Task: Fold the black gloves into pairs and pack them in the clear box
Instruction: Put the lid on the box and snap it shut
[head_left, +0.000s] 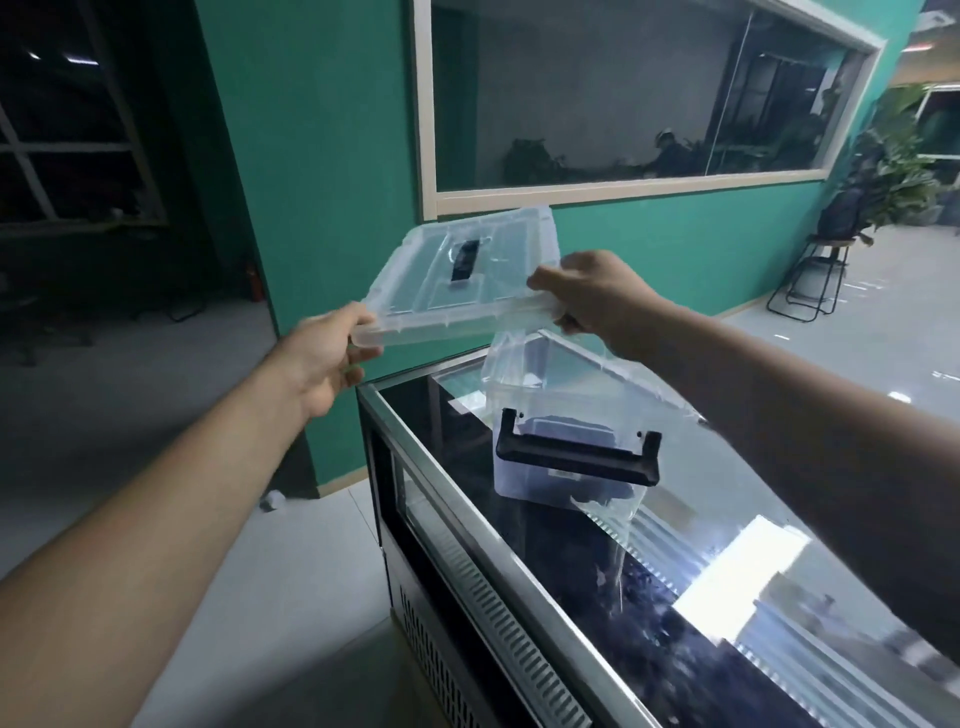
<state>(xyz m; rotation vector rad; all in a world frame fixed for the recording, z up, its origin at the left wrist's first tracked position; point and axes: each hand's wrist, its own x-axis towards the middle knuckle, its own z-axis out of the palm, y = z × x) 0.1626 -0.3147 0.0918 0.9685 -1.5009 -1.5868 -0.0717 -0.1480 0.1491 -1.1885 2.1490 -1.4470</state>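
The clear box (540, 395) stands open on the glass top of a display counter (519, 561), with a black latch handle (576, 457) on its near side. Something dark shows through its wall low inside; I cannot tell what it is. Both my hands hold the clear lid (467, 280) in the air above and to the left of the box, tilted up at the far side. My left hand (327, 358) grips the lid's near left corner. My right hand (587, 291) grips its near right edge. No loose black gloves are in view.
The counter has a metal frame and a vented front panel (467, 623), with its left edge close to my left arm. A teal wall (322, 156) with a large window stands behind. A black stool (815, 270) and plants are at the far right.
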